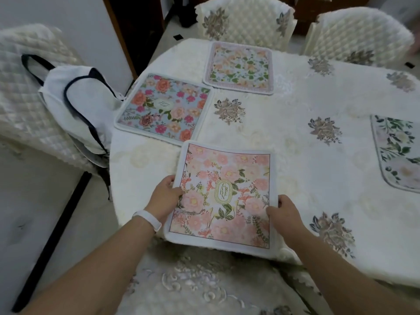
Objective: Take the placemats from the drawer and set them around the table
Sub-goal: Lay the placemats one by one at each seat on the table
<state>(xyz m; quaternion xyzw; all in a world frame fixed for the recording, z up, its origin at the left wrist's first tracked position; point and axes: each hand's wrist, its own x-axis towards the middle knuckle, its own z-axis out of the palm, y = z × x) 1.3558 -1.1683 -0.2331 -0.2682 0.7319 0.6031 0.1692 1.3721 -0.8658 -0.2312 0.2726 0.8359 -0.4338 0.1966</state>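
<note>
Arms forward; left hand [166,197] and right hand [284,213] pinch pink placemat [223,176] edges, thumbs atop.

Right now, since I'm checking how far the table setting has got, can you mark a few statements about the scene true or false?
1. Both the left hand and the right hand hold the pink GARDEN placemat. True.
2. The blue floral placemat lies on a seat. False: it lies flat on the table.
3. A white bag with dark straps sits on the chair at the left. True.
4. Only two placemats are in view. False: four show, counting the far placemat and the leafy placemat at the right edge.
</note>
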